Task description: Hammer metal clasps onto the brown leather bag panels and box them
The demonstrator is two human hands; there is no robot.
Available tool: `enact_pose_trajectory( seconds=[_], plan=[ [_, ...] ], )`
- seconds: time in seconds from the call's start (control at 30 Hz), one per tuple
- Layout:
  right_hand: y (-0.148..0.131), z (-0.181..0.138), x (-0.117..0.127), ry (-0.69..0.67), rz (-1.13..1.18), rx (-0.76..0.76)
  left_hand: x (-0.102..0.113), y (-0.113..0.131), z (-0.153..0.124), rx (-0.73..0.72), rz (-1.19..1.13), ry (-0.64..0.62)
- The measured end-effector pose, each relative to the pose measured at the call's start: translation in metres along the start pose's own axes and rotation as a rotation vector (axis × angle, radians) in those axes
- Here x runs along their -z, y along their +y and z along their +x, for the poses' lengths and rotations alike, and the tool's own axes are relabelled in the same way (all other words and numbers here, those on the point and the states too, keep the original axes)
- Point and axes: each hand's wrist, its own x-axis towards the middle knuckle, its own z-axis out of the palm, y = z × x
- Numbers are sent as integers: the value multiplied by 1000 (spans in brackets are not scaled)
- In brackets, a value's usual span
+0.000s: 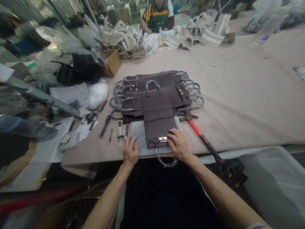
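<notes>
I read this as squaring the brown panel (pixel 157 128) by its clasp (pixel 163 139), my right hand (pixel 178 143) spread there, left hand (pixel 131 151) loosely curled, so steady fingers seem needed next.

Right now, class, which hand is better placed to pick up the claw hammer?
Probably the right hand: it touches the dark brown bag panel near the gold-toned clasp, and the claw hammer lies on that same side. The left hand is across the panel, farther away.
</notes>
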Motion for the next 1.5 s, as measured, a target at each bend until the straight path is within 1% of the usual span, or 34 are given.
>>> enact_pose_trajectory(
  seconds=[0.1, 0.2, 0.3, 0.37, 0.43, 0.5, 0.57, 0.63, 0.7, 0.77, 0.93, 1.07, 1.1, 1.17, 1.27, 1.33, 1.37, 1.43, 1.5],
  plan=[
    [-4, 0, -4, -36, -8, 43, 1, 4, 0, 10, 14, -6],
    [1, -1, -7, -17, 4, 52, 9, 5, 0, -25, 39, -65],
    [10, 1, -11, 11, 7, 77, 27, -2, 3, -99, 65, -136],
    [13, 2, -13, 24, -4, 89, 43, -11, 9, -94, 96, -138],
    [13, 2, -14, 27, -25, 94, 60, -20, 22, 15, 158, -98],
    [12, 2, -14, 28, -48, 100, 73, -28, 42, 203, 250, -73],
    [11, 3, -13, 28, -58, 110, 81, -32, 67, 382, 337, -126],
    [11, 3, -13, 29, -56, 114, 82, -34, 92, 482, 384, -218],
    [11, 3, -13, 29, -51, 107, 80, -34, 113, 518, 397, -300],
    [10, 3, -12, 32, -52, 96, 76, -33, 128, 529, 403, -376],
    [2, 2, -10, 30, -51, 81, 66, -32, 148, 571, 435, -554],
    [-3, 1, -8, -1, -40, 35, 59, -30, 156, 599, 446, -639],
    [-3, 1, -7, -5, -37, 31, 59, -29, 156, 612, 427, -640],
    [-4, 1, -6, -6, -34, 35, 63, -30, 154, 659, 324, -597],
    [-3, 0, -6, -7, -43, 49, 77, -31, 142, 713, 102, -490],
    [-3, -1, -6, -7, -51, 54, 87, -29, 130, 706, -11, -456],
    [-3, -1, -6, -8, -55, 56, 91, -27, 123, 695, -117, -426],
    [-3, -1, -6, -7, -58, 56, 92, -19, 106, 653, -433, -347],
    [-4, -1, -6, -8, -55, 53, 85, -4, 88, 586, -757, -278]
  ],
)
